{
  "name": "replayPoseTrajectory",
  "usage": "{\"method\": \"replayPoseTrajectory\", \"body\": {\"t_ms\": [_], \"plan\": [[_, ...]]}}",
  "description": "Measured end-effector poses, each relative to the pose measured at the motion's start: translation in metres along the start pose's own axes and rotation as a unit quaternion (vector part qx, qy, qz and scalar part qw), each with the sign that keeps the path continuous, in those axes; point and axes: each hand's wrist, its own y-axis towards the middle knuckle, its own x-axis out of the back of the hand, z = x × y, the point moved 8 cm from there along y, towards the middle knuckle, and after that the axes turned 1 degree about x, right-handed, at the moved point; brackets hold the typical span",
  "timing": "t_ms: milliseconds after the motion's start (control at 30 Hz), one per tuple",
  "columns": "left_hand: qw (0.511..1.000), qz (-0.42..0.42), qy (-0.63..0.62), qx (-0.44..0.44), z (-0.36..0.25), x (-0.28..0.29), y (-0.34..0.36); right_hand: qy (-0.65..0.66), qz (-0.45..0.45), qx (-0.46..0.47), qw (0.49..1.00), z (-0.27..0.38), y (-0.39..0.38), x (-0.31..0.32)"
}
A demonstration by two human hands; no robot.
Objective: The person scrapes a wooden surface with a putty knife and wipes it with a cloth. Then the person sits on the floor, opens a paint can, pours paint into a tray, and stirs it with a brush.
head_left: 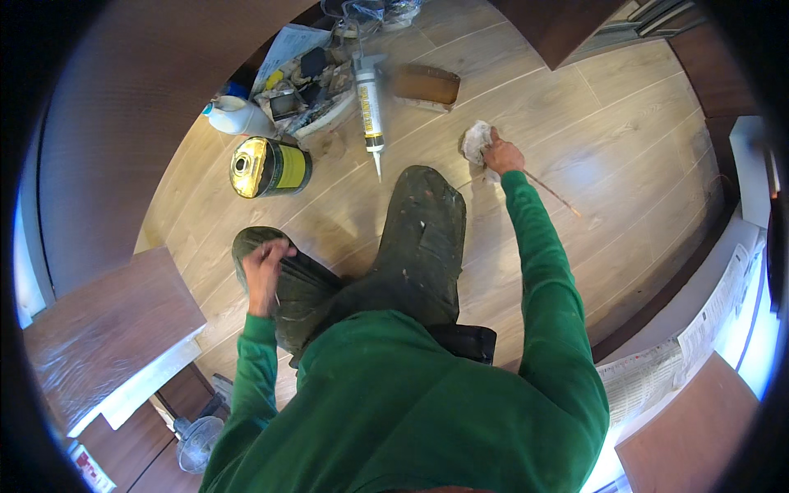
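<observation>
My right hand (503,155) is out ahead at the right, low over the wood-look floor, closed on a crumpled white rag (476,141). A thin brown stick (555,195) runs from beside that wrist to the right; whether the hand holds it too I cannot tell. Above my left knee, my left hand (265,275) has its fingers bent and drawn together; anything in them is too small to make out. Between the hands, farther out, lies a caulking gun with a white sealant cartridge (370,108), its nozzle pointing toward me.
A black and yellow metal can (273,168) stands at left, near a white bottle (238,116). Behind them is a heap of used odds and ends (312,86). A brown block (427,87) sits beyond the cartridge. Brown panels (115,329) and newspaper (649,374) flank me.
</observation>
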Motion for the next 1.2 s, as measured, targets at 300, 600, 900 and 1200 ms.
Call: {"method": "replayPoseTrajectory", "body": {"t_ms": [300, 600, 900, 1200], "plan": [[0.998, -0.035, -0.021, 0.041, 0.029, 0.008, -0.039, -0.149, 0.074, 0.073, 0.983, 0.053, -0.002, -0.068], [0.987, 0.072, -0.133, -0.058, -0.041, -0.019, -0.037, 0.153, -0.003, 0.133, 0.979, -0.007, -0.132, 0.107], [0.886, 0.391, -0.227, -0.107, -0.096, -0.142, -0.080, 0.393, 0.094, 0.313, 0.859, 0.156, -0.321, 0.225], [0.893, 0.256, -0.306, -0.210, -0.106, -0.145, -0.096, 0.055, -0.057, 0.356, 0.931, 0.241, -0.356, 0.192]]}}
